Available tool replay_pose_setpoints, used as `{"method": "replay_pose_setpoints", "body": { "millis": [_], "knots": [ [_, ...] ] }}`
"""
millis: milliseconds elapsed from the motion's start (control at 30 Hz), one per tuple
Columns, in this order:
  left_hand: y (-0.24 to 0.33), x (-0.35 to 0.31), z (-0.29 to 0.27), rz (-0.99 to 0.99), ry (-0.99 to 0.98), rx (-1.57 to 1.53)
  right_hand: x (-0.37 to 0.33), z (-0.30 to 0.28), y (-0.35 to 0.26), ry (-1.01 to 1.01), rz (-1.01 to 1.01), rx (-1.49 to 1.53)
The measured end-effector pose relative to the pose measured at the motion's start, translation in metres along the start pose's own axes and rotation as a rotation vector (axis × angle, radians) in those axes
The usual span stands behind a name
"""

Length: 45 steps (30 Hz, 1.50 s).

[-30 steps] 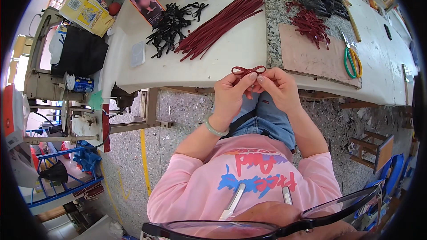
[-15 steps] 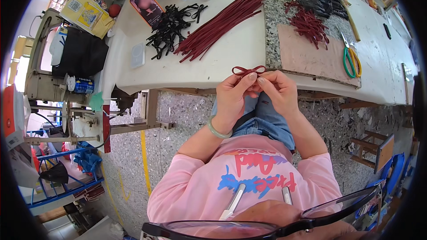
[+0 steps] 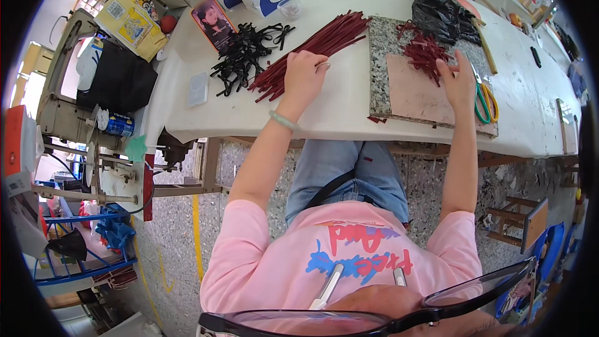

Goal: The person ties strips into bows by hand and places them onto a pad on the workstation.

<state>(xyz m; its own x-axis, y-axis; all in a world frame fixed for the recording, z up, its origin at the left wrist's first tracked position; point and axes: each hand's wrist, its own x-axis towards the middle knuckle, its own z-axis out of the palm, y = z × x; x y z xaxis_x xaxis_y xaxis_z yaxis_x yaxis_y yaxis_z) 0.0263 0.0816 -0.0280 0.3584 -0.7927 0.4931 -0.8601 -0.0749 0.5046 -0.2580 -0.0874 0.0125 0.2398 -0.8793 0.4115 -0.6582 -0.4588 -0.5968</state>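
I have the left hand (image 3: 304, 78) to the left of the speckled stone slab (image 3: 379, 56), bent over the bundle of dark-red strips (image 3: 337, 32), which lies slantwise on the white table (image 3: 340, 112). Its fingers are curled in close to one another; from here I cannot tell whether they pinch a strip. My right hand (image 3: 458, 82) is over the right part of the slab, thumb and index finger spread apart, just beside the loose pile of short dark-red pieces (image 3: 424, 55) that rests on the slab. At the slab's right end, near that hand, I see scissors (image 3: 486, 103) with one green and one yellow handle. A tan sheet (image 3: 409, 90) covers much of the slab's near part, and a crumpled black bag (image 3: 433, 15) lies across its far edge. A dark-red scrap (image 3: 377, 120) sits at the slab's near left corner. Farther left of the slab, past the bundle, I see a tangle of black bows (image 3: 243, 56) and a pale square case (image 3: 198, 89).
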Motion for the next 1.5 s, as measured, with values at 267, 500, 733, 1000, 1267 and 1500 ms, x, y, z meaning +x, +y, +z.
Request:
{"method": "replay_pose_setpoints", "body": {
  "millis": [267, 500, 733, 1000, 1267, 1500],
  "knots": [
    [-0.009, 0.029, 0.02, -0.02, -0.141, 0.317, -0.046, 0.021, -0.039, -0.158, -0.137, 0.41],
    [-0.019, 0.021, 0.025, 0.145, -0.025, 0.354, -0.059, 0.029, -0.065, -0.338, -0.203, 0.441],
    [-0.005, 0.014, 0.021, 0.208, -0.021, 0.493, -0.069, 0.039, -0.076, -0.317, -0.391, 0.421],
    [0.077, -0.018, -0.051, -0.205, -0.42, -0.665, -0.066, 0.038, -0.1, -0.096, -0.839, 0.347],
    [0.073, -0.034, -0.074, 0.079, -0.204, -0.313, -0.066, -0.013, -0.087, -1.198, 0.006, 0.657],
    [0.095, -0.054, -0.046, -0.134, -0.389, -1.146, -0.082, 0.012, -0.101, -0.653, 0.321, 1.408]
  ]
}}
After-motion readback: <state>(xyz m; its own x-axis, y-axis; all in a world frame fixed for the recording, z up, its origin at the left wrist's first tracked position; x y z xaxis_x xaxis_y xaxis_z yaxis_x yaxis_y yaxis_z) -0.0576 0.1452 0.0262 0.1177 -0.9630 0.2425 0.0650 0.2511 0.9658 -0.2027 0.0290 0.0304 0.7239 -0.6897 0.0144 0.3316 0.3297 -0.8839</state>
